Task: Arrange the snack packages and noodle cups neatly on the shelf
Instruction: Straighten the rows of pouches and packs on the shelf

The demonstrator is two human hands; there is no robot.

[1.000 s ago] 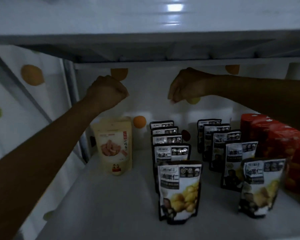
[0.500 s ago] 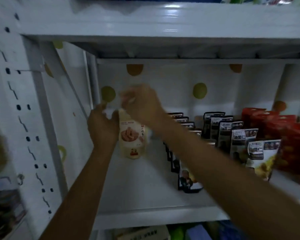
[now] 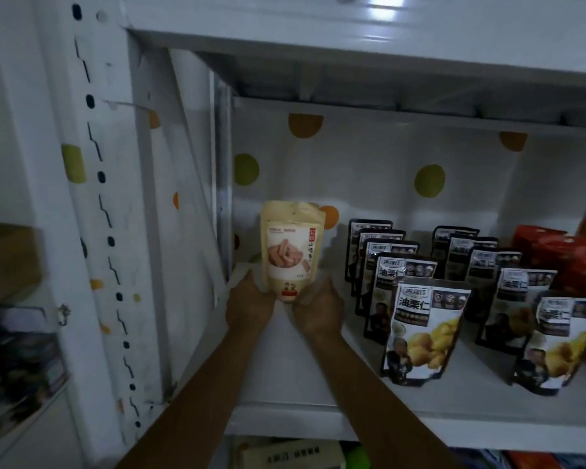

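Note:
A cream snack pouch (image 3: 290, 248) stands upright at the back left of the white shelf (image 3: 318, 363). My left hand (image 3: 247, 306) holds its lower left corner and my right hand (image 3: 318, 309) holds its lower right corner. Right of it stand two rows of black chestnut pouches, one row led by a front pouch (image 3: 420, 330) and the other by a front pouch (image 3: 555, 343). Red packages (image 3: 569, 262) line the far right.
A perforated white upright post (image 3: 92, 231) frames the shelf on the left. The upper shelf board (image 3: 352, 35) hangs close overhead. More goods (image 3: 295, 455) show on the level below. A cardboard box (image 3: 7, 258) sits at the far left.
Both hands came down from the pouch's top to its bottom corners. The camera has pulled back and shifted left, showing more of the post and lower shelf.

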